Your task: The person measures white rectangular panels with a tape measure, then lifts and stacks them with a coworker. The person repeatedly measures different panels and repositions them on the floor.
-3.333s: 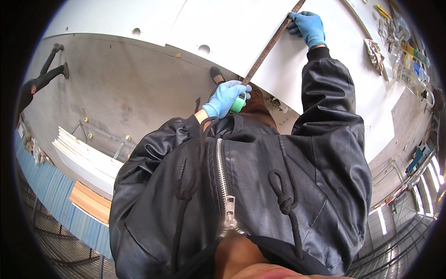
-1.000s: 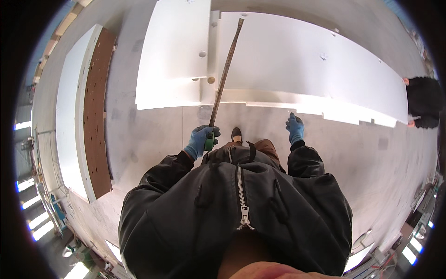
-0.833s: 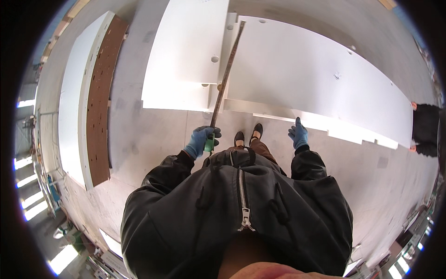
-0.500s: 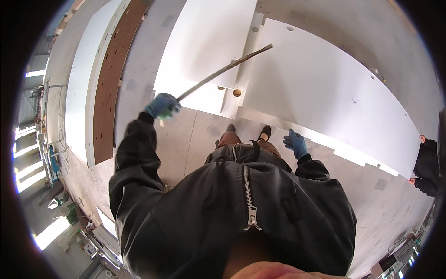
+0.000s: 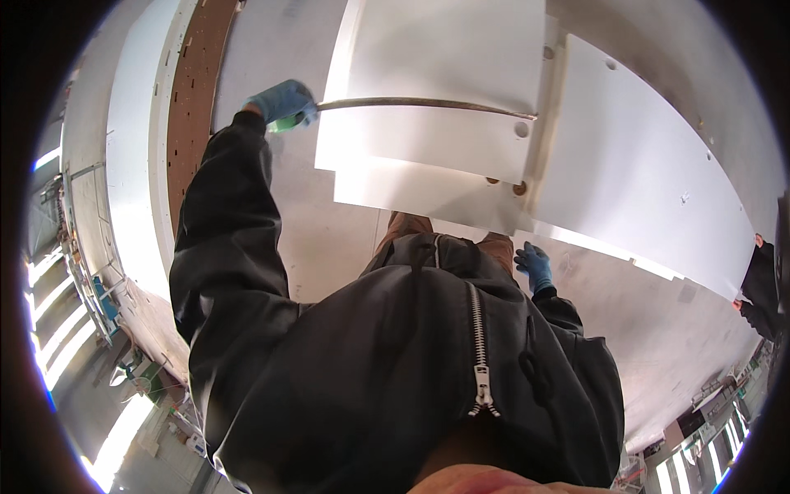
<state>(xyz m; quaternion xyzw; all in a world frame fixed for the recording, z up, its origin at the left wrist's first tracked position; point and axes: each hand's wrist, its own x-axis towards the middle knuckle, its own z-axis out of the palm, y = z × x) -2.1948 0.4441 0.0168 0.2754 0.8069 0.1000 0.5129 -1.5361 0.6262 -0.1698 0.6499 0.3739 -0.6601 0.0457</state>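
Note:
My left hand (image 5: 281, 102), in a blue glove, is raised out to the left and grips the green handle end of a long thin metal rod (image 5: 428, 104). The rod runs level to the right across a white panel (image 5: 444, 66), and its far tip rests near a round hole at that panel's right edge. My right hand (image 5: 535, 265), also in a blue glove, hangs low beside my hip with its fingers apart and nothing in it. A black zipped jacket covers my chest and both arms.
A second, larger white panel (image 5: 650, 189) lies to the right on the grey floor (image 5: 329, 239). A brown perforated board (image 5: 193, 90) and a long white panel (image 5: 132, 165) lie at the left. Another person in dark clothes (image 5: 761, 284) stands at the right edge.
My left arm has swung the rod up and out to the left, from pointing forward to lying level across the white panel. My right hand has dropped to my side. The view has turned.

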